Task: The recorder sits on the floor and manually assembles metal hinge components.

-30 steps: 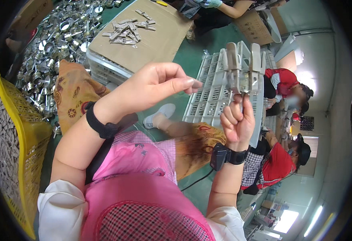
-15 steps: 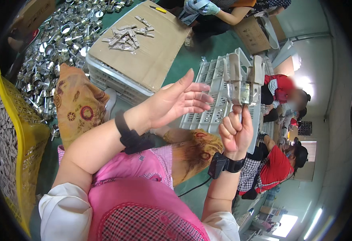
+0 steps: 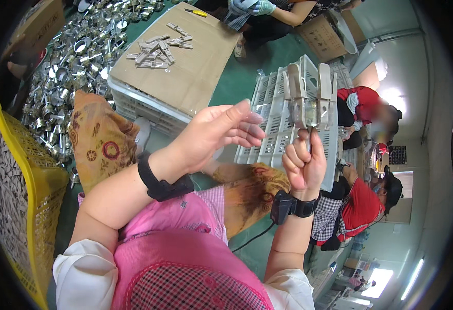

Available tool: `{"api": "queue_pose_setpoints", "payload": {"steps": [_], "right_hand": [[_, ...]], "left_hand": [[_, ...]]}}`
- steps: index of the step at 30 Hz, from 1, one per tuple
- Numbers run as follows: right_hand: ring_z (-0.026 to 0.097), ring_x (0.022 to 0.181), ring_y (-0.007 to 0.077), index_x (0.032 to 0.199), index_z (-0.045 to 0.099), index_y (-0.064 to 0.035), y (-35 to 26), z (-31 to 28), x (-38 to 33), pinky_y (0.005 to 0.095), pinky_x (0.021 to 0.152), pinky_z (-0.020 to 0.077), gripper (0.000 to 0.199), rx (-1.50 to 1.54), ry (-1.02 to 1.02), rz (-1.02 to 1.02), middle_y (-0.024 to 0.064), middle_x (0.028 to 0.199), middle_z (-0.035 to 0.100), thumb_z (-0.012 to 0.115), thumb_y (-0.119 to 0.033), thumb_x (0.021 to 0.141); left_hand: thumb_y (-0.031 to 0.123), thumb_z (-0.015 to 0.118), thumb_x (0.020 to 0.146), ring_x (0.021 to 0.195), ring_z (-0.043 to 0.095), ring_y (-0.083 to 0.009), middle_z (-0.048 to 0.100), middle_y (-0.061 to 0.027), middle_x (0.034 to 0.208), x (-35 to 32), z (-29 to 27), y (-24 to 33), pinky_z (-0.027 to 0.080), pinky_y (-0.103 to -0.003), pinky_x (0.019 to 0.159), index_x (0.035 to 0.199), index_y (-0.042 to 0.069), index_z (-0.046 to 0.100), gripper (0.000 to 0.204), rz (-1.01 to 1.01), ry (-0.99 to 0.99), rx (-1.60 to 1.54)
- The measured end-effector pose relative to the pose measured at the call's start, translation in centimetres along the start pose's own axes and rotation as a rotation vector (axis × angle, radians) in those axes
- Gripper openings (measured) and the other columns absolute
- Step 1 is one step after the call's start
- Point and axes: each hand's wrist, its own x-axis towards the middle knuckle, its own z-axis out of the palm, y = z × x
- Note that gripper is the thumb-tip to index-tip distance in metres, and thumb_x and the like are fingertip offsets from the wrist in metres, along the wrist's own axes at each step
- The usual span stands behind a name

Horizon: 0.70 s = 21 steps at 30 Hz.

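In my right hand [image 3: 306,168] is the thin metal stem of a stemmed metal piece with upright beige clips [image 3: 297,101]. Thumb and fingers close round the stem, and the clips stand above the fist. Something shiny and clear sits between the clips; its exact shape is hard to make out. My left hand [image 3: 213,129] is raised to the left of it, fingers spread and holding nothing. Beyond the left hand, several loose beige clips [image 3: 156,51] lie heaped on a cardboard sheet [image 3: 200,62]. Each of my wrists carries a black band.
White plastic crates [image 3: 133,101] support the cardboard, where a yellow utility knife [image 3: 196,12] lies. Another white crate [image 3: 267,111] stands behind my right hand. At left are a yellow basket [image 3: 45,191] of grey-beige pieces and a metal-parts pile [image 3: 71,77]. Co-workers sit ahead and right.
My left hand has moved slightly left and away from the held piece. The clips have turned a little in my right hand, which keeps its grip. The whole view has shifted slightly.
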Motion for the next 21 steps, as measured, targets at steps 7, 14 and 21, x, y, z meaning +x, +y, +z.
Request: {"api": "queue_pose_setpoints", "payload": {"steps": [7, 14, 21], "right_hand": [[0.019, 0.039, 0.0046, 0.090, 0.048, -0.0054, 0.1, -0.2, -0.3, 0.0198, 0.034, 0.0184, 0.029, -0.002, 0.036, -0.012, -0.0070, 0.049, 0.025, 0.035, -0.031, 0.097], [0.021, 0.040, 0.0049, 0.085, 0.048, -0.0040, 0.6, 0.8, -0.9, 0.0208, 0.037, 0.0174, 0.030, -0.307, 0.142, -0.136, -0.0055, 0.050, 0.025, 0.040, -0.031, 0.096], [0.025, 0.042, 0.0044, 0.080, 0.048, -0.0030, 0.9, 1.2, -0.5, 0.0213, 0.039, 0.0191, 0.034, -0.500, 0.253, -0.242, -0.0045, 0.051, 0.033, 0.046, -0.034, 0.094]], "left_hand": [[0.014, 0.050, 0.092, 0.081, 0.063, -0.0182, 0.065, -0.0142, 0.088, -0.3, 0.8, 0.0, 0.050, -0.027, 0.075, 0.092, -0.001, 0.055, 0.016, 0.069, 0.108, 0.238], [0.011, 0.050, 0.091, 0.085, 0.061, -0.0134, 0.065, -0.0160, 0.096, -0.6, 2.2, 1.4, 0.048, -0.025, 0.074, 0.088, 0.001, 0.052, 0.011, 0.221, 0.027, 0.423], [0.010, 0.051, 0.090, 0.091, 0.058, -0.0115, 0.063, -0.0157, 0.102, -1.1, 2.6, 3.0, 0.047, -0.027, 0.080, 0.088, 0.000, 0.049, 0.010, 0.192, -0.011, 0.651]]}}
